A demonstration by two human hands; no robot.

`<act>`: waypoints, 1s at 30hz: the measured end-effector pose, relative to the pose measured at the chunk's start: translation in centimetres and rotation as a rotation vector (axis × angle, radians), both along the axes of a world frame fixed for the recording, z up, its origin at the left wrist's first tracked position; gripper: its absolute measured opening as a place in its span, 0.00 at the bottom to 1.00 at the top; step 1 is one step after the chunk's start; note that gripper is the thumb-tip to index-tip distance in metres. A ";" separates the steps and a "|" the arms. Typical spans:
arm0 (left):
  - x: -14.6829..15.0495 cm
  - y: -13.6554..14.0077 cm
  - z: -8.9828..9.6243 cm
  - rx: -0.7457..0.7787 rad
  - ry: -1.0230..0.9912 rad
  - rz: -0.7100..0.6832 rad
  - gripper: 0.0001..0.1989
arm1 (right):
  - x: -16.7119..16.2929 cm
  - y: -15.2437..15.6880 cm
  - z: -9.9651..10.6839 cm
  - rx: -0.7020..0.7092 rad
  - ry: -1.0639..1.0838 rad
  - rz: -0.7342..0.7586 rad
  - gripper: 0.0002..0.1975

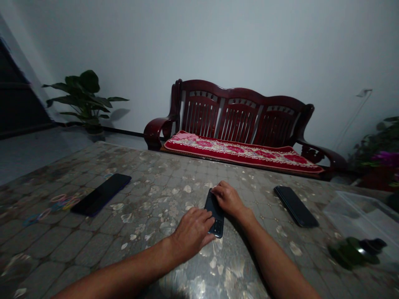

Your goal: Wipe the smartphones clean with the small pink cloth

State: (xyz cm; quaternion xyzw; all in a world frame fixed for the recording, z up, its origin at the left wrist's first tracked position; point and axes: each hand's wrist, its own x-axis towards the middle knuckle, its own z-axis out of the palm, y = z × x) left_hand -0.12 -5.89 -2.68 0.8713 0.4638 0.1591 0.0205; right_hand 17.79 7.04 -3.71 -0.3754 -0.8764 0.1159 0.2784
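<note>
A dark smartphone (216, 214) lies in the middle of the table, with what looks like its camera block at the near end. My left hand (193, 227) holds the near left side, fingers across the phone and thumb at its near edge. At the far right side, my right hand (229, 198) is closed over the other end, its fingertips at the phone's top edge. Another dark phone (101, 195) lies to the left. On the right rests a third dark phone (296, 206).
Several coloured elastic bands (64, 202) lie beside the left phone. A clear plastic box (361, 207) and a green bottle (350, 252) with a black top are at the right. Past the patterned table (149, 174) stands a wooden bench (237, 116); a potted plant (84, 97) is back left.
</note>
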 end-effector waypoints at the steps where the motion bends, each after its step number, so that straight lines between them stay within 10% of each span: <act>1: 0.0 0.0 0.0 0.007 -0.005 0.001 0.17 | 0.0 -0.3 0.1 0.000 -0.012 0.045 0.12; 30: -0.3 0.5 0.1 0.035 -0.008 0.018 0.16 | -0.1 -1.1 0.6 0.081 -0.078 0.151 0.10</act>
